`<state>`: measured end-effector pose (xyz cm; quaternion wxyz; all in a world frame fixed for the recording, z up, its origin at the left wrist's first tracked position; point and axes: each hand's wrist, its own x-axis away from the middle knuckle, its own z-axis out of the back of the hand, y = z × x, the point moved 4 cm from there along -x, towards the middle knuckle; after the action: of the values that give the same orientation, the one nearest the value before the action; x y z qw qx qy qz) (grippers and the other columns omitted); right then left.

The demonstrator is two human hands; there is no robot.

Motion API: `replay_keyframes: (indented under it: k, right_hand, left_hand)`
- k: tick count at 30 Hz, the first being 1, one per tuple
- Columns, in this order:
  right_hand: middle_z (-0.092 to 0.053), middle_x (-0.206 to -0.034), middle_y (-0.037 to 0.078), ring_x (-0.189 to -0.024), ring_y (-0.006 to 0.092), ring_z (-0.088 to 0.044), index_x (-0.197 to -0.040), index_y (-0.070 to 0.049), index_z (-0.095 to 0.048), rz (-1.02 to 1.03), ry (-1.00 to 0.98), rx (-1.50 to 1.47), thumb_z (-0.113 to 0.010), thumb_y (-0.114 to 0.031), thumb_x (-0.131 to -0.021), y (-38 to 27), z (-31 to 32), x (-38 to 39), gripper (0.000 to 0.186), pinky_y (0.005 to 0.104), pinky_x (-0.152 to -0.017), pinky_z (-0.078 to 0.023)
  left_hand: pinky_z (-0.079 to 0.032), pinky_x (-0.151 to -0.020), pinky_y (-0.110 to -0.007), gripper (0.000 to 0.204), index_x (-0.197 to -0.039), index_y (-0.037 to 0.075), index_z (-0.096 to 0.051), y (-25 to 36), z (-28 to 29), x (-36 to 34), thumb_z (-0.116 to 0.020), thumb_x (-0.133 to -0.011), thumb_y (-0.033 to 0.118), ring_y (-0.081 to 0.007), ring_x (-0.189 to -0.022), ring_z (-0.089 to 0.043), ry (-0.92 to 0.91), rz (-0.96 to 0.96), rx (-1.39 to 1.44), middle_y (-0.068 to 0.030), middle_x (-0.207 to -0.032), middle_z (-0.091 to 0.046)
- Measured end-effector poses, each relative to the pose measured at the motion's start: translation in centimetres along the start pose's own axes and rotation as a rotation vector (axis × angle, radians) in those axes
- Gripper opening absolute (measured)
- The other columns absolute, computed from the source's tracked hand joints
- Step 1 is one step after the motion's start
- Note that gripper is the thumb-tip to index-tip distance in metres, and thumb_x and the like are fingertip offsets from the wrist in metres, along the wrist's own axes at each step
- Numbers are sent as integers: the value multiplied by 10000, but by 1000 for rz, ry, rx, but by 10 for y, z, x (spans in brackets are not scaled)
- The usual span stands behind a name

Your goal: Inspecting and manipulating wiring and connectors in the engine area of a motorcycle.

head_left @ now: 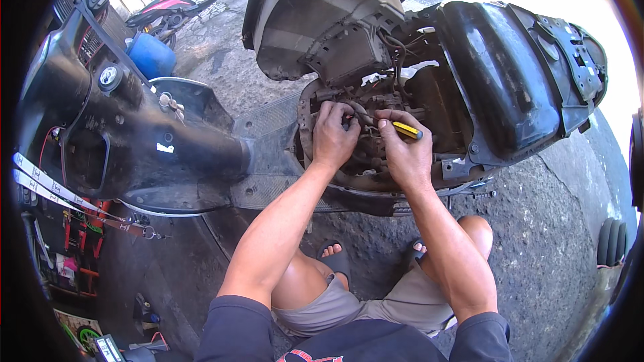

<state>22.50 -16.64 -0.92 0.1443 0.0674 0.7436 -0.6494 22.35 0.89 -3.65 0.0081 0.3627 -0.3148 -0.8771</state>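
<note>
A scooter's open engine bay [439, 97] lies before me, with dark hoses and metal parts packed inside. My right hand [408, 151] is closed round a screwdriver with a yellow-and-black handle [407, 130]. The handle's end points right, and its tip is lost among the engine parts. At the left of the bay my left hand [334, 135] has its fingers curled inward beside a dark hose [360, 112]. What those fingers pinch is too small and hidden to name. Both hands work close together, a short gap apart.
The black storage bucket [322, 23] stands tipped up behind the bay. To the right is the black fuel tank [500, 74]; the front body panel [181, 154] with keys [171, 102] is at left. A blue barrel [151, 55] and parked motorbike [178, 10] stand beyond. Lanyards [50, 188] hang at left.
</note>
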Motion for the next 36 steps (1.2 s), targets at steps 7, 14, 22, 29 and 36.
replay_keyframes:
  k: [7,14,22,29,36]
  right_hand:
    - [-767,-906,77,-849,85,-667,-1082,34,-745,14,-22,46,-704,-87,-969,-4,2,1,170,287,-795,-552]
    - [-771,-909,200,-876,236,-770,-1050,37,-739,39,-70,154,-696,-81,-942,-16,-4,2,166,352,-819,-577]
    - [-715,-876,288,-897,461,-713,-956,33,-754,232,-200,454,-673,-116,-875,-47,-24,-31,188,504,-808,-578]
    - [-716,-891,286,-906,461,-711,-952,24,-767,307,-208,548,-685,-117,-854,-33,-40,-39,190,493,-813,-583]
    - [-699,-897,308,-922,503,-681,-898,29,-729,216,-174,455,-679,-114,-827,-37,-23,-44,168,543,-810,-570]
  left_hand:
    - [-535,-834,-432,224,-1035,23,-664,2,0,1,-749,-831,60,-331,-911,-667,6,-20,-21,-148,-1038,-634]
    - [-529,-859,-444,235,-1042,27,-660,1,3,2,-755,-829,63,-365,-950,-662,0,-45,-41,-158,-1055,-635]
    - [-527,-817,-485,203,-985,29,-654,2,0,-3,-759,-818,74,-394,-947,-644,29,-54,22,-173,-1011,-617]
    - [-492,-802,-516,250,-1070,23,-693,-20,1,-2,-710,-849,140,-438,-941,-615,-45,-163,-104,-219,-990,-628]
    - [-519,-825,-466,157,-947,22,-694,-10,-8,-8,-744,-848,133,-389,-933,-653,-3,-86,25,-181,-967,-647]
